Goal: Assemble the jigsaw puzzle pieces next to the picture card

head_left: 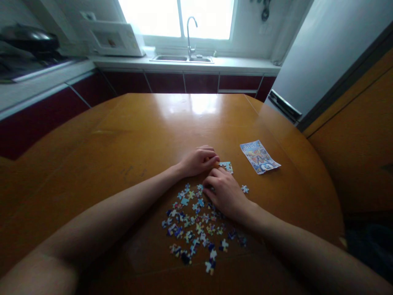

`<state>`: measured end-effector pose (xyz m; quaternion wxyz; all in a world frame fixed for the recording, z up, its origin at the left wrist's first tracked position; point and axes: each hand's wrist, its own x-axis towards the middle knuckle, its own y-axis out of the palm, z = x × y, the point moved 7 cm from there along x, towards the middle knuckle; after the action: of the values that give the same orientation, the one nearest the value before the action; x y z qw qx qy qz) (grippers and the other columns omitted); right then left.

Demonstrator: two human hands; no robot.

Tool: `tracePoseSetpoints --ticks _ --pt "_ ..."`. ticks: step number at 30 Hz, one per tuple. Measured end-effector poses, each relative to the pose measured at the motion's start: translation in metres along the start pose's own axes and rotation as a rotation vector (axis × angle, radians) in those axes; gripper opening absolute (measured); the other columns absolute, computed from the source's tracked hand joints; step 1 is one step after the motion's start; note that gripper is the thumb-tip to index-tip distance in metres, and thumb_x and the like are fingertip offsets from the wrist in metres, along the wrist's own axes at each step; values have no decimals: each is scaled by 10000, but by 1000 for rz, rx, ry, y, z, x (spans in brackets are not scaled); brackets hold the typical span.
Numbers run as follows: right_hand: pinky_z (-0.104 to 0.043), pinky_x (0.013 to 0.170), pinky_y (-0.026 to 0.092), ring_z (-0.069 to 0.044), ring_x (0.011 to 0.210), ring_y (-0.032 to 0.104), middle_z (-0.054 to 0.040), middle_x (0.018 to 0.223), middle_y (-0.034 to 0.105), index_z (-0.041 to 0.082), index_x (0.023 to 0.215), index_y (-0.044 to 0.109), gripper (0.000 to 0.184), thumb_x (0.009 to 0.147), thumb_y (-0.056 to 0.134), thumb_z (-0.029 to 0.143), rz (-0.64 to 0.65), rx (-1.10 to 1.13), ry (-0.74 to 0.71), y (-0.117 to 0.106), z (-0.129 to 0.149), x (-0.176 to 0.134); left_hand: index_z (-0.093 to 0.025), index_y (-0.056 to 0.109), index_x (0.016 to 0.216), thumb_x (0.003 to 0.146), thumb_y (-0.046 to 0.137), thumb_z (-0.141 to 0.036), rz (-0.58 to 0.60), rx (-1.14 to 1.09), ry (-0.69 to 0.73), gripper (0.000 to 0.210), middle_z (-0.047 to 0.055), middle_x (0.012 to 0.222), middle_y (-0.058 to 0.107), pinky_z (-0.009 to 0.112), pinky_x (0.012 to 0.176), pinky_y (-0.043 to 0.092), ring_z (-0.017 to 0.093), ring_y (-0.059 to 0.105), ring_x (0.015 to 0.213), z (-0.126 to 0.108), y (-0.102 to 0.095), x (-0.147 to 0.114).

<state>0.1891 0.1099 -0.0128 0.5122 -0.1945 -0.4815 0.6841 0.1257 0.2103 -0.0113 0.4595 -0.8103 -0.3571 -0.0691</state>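
Note:
My left hand lies on the wooden table with its fingers curled and its thumb reaching toward a small joined section of jigsaw puzzle. Whatever may be under those fingers is hidden. Closer to me, my right hand is bent over the far right side of a spread of loose jigsaw pieces. Its thumb and fingertips come close together beside a light blue piece; I cannot make out what they hold. One single piece lies apart, right of my right hand.
A creased, colourful printed sheet lies to the right on the round wooden table. Beyond the table are a counter with a sink and faucet, a white microwave, and a wok on the stove. A fridge stands at right.

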Motion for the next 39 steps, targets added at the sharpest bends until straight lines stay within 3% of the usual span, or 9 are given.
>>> tracePoseSetpoints --ticks 15,21,39 --pt "-389 867 443 -250 973 498 -107 963 619 173 881 604 146 885 493 77 -18 11 20 5 7 -1 -159 713 796 997 514 -307 23 9 23 320 56 782 649 289 729 481 153 581 771 -1 0 1" --pt "-424 906 432 -271 1022 500 -106 1006 625 186 905 626 54 898 574 174 -25 -33 -7 3 8 0 -162 718 801 997 511 -312 16 4 22 322 58 788 657 293 731 486 157 586 781 -3 0 1" --pt "-402 870 403 -266 1012 491 -105 1016 608 189 903 575 84 863 562 117 2 2 12 7 5 0 -160 718 798 1000 505 -315 24 -3 3 333 57 786 656 294 728 493 152 592 775 0 1 1"
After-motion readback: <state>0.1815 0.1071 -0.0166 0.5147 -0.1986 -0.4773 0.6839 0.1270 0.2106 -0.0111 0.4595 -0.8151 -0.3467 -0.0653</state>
